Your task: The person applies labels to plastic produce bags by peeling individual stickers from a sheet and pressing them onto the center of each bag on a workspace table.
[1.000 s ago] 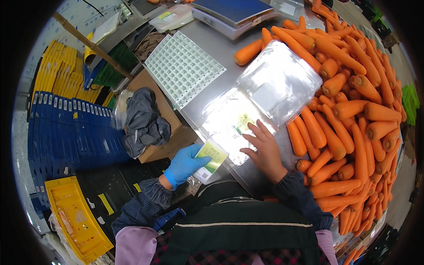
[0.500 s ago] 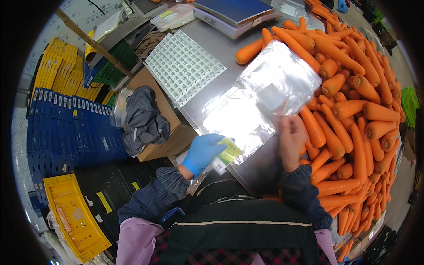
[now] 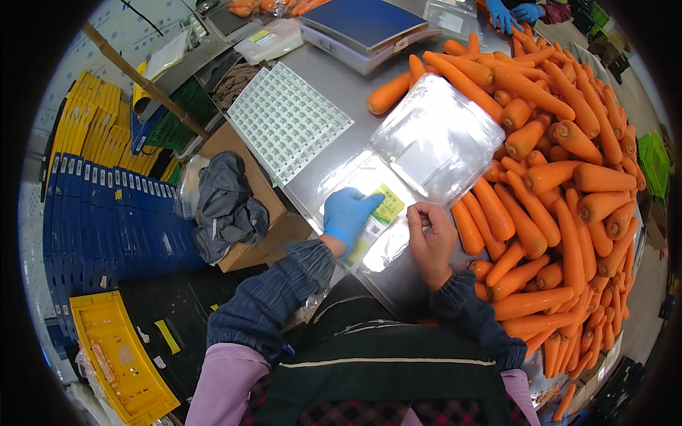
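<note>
My left hand (image 3: 348, 220), in a blue glove, has its fingers closed on a green-and-white printed label (image 3: 387, 209). The label lies over the lower part of the clear plastic bags (image 3: 444, 138), which are spread flat on the metal table. Just right of the label is my bare right hand (image 3: 431, 245). Its fingers are curled, with thumb and forefinger together; whether anything small is between them cannot be made out. Close to the right hand lies the edge of a large heap of carrots (image 3: 526, 220).
Sticker sheets (image 3: 288, 117) lie left of the bags, with a scale (image 3: 369, 32) behind. A cardboard box (image 3: 259, 238) holding grey cloth (image 3: 234, 206) and stacked blue crates (image 3: 121, 220) stand left. Another person's blue-gloved hands (image 3: 502, 15) touch carrots at the far right.
My left hand has moved up and right with the label, over the bags. My right hand has moved left and down, closer to it. Another person's gloved hands now show fully at the top.
</note>
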Demonstrator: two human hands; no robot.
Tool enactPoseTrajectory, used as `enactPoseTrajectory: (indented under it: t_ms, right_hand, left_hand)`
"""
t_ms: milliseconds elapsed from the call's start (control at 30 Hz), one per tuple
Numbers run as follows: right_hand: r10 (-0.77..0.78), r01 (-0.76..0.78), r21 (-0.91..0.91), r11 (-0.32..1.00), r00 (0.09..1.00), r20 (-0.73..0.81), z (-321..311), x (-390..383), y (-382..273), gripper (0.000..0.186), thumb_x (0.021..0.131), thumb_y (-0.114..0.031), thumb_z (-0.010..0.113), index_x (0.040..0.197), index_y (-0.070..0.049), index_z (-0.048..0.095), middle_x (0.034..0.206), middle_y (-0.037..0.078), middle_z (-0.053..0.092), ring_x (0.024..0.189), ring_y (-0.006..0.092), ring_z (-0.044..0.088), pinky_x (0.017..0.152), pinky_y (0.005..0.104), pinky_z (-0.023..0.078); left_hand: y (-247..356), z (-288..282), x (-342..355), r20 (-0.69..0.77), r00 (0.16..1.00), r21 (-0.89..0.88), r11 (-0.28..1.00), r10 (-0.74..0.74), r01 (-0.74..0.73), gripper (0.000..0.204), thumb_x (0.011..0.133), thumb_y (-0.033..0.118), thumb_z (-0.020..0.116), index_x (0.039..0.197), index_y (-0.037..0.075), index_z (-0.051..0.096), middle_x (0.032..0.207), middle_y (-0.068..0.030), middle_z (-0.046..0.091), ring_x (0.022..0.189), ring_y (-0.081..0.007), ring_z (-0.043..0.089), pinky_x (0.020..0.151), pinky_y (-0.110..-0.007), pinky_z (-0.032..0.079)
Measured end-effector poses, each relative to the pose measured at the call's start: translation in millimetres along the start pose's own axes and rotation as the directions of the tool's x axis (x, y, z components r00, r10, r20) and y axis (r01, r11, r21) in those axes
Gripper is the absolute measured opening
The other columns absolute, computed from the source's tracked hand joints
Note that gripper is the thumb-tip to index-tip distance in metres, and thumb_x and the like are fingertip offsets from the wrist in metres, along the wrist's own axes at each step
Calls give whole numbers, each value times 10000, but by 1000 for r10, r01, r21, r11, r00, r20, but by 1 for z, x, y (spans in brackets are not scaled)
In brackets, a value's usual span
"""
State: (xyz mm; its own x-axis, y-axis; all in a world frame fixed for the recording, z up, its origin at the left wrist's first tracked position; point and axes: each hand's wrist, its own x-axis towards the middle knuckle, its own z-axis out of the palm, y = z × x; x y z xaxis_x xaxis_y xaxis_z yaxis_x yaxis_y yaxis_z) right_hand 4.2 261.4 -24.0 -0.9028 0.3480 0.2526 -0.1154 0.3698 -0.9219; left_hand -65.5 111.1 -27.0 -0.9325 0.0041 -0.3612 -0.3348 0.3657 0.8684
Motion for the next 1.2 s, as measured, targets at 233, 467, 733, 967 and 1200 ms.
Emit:
enactPoseTrajectory:
  t_ms: [233, 467, 733, 967, 1200]
  right_hand:
    - [-232, 404, -346, 846, 866, 443, 18, -3, 24, 327, 892, -223, 568, 1164, -42, 574, 1179, 162, 569, 1106, 322, 524, 941, 433, 404]
    - [-244, 512, -413, 753, 800, 548, 16, -8, 29, 420, 879, -303, 571, 1264, -136, 559, 1364, 134, 466, 1267, 326, 408, 1059, 464, 305]
    - [-184, 330, -253, 909, 864, 469, 6, -13, 33, 235, 820, -193, 621, 1036, -117, 673, 1239, 106, 563, 1205, 312, 461, 1004, 438, 352]
    - [-310, 414, -306, 857, 890, 335, 2, -4, 33, 110, 743, -89, 697, 847, -65, 673, 1099, 89, 649, 1048, 327, 548, 848, 407, 448]
    - [55, 54, -364, 930, 957, 283, -9, 1, 26, 63, 846, -53, 627, 893, -19, 649, 893, 89, 664, 766, 199, 617, 708, 270, 471]
  left_hand:
    - [-20, 2, 23, 11, 999, 385, 922, 43, -44, 441, 792, 409, 673, 681, -17, 637, 633, -137, 614, 585, -217, 584, 583, -345, 463]
    - [-5, -54, -2, 405, 913, 447, 883, -53, -147, 428, 833, 372, 642, 936, -41, 689, 720, -138, 677, 632, -160, 636, 611, -301, 492]
    - [-17, -109, -75, 430, 895, 4, 992, -116, 127, 294, 834, 190, 703, 1029, -28, 673, 866, -80, 701, 736, -121, 645, 700, -252, 512]
    - [-35, -103, -76, 350, 936, -182, 978, -35, 105, 323, 850, 113, 667, 1125, -48, 611, 1027, -86, 665, 903, -121, 618, 816, -256, 489]
    - [-17, -81, -76, 362, 931, -314, 946, 41, 80, 306, 846, 100, 627, 1118, -42, 627, 1041, -83, 662, 913, -122, 606, 831, -253, 476]
